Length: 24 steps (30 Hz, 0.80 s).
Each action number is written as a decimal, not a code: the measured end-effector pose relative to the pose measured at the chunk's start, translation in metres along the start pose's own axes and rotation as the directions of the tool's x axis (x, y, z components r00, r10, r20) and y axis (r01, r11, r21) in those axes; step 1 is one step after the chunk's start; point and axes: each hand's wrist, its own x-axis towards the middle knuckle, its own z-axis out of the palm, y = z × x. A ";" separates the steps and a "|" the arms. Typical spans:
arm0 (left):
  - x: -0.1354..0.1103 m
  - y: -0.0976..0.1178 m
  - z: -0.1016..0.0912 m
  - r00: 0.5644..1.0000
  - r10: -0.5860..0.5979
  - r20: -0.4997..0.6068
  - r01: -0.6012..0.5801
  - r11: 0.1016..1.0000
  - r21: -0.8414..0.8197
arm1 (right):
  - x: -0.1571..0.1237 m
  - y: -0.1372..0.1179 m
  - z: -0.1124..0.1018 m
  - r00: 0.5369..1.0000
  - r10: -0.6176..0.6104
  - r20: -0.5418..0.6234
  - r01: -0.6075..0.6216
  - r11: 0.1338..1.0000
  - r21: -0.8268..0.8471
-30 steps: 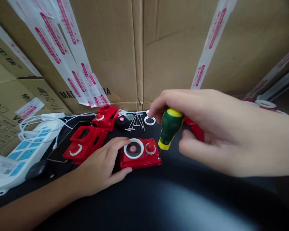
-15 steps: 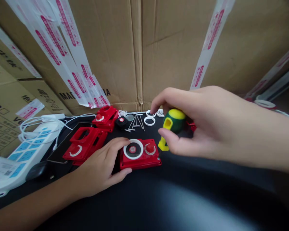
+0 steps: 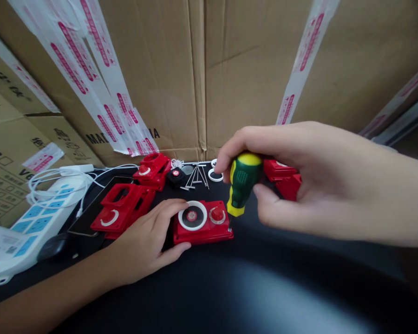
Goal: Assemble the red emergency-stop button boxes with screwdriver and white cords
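A stubby screwdriver with a green and yellow handle stands nearly upright, its tip at a silver screw in the right front corner of a red plastic case. The case lies flat and carries a white ring with a black disc in it, plus a red knob. My right hand is closed around the screwdriver handle with fingers and thumb. My left hand grips the case's left side, fingertips by the white ring and thumb along the front edge.
More red cases lie left and behind, and others sit behind my right hand. White rings, metal T-shaped pins and a black part lie at the back. A power strip is left; cardboard boxes wall the back.
The screwdriver handle has turned in my right hand and stands more upright. My right thumb has shifted right, back along the handle. My left hand and the case have stayed put.
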 end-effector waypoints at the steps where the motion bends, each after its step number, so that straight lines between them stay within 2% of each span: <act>1: 0.000 0.000 0.000 1.000 0.002 -0.004 -0.002 1.000 0.004 | 0.001 0.002 0.000 1.000 0.011 -0.014 -0.011 1.000 -0.005; 7: 0.001 0.000 0.000 1.000 0.026 0.009 -0.026 1.000 0.008 | 0.008 0.012 -0.001 0.980 0.086 -0.180 -0.094 0.995 -0.036; 9: 0.002 0.000 -0.001 0.999 0.032 0.005 -0.032 0.999 0.012 | 0.008 0.013 -0.001 0.977 0.113 -0.182 -0.117 0.993 -0.008; 11: 0.002 0.000 -0.001 0.999 0.035 0.003 -0.035 0.999 0.020 | 0.008 0.012 0.000 0.986 0.140 -0.094 -0.139 0.990 0.022; 13: 0.002 0.000 -0.001 0.999 0.038 0.001 -0.038 0.999 0.025 | 0.008 0.011 0.003 0.989 0.132 0.064 -0.133 0.991 0.009; 15: 0.002 0.000 -0.001 0.999 0.040 0.000 -0.040 0.999 0.028 | 0.006 0.011 0.010 0.963 0.114 0.243 -0.103 0.993 -0.060; 17: 0.002 -0.001 0.000 0.999 0.039 0.000 -0.039 0.999 0.029 | 0.004 0.012 0.020 0.913 0.135 0.385 -0.079 0.985 -0.156; 20: 0.002 -0.001 -0.001 0.999 0.043 -0.006 -0.043 0.999 0.033 | 0.002 0.014 0.036 0.868 0.227 0.442 -0.097 0.950 -0.297; 24: 0.002 0.000 -0.002 0.999 0.051 -0.016 -0.051 0.998 0.034 | 0.000 0.017 0.052 0.868 0.222 0.444 -0.076 0.943 -0.323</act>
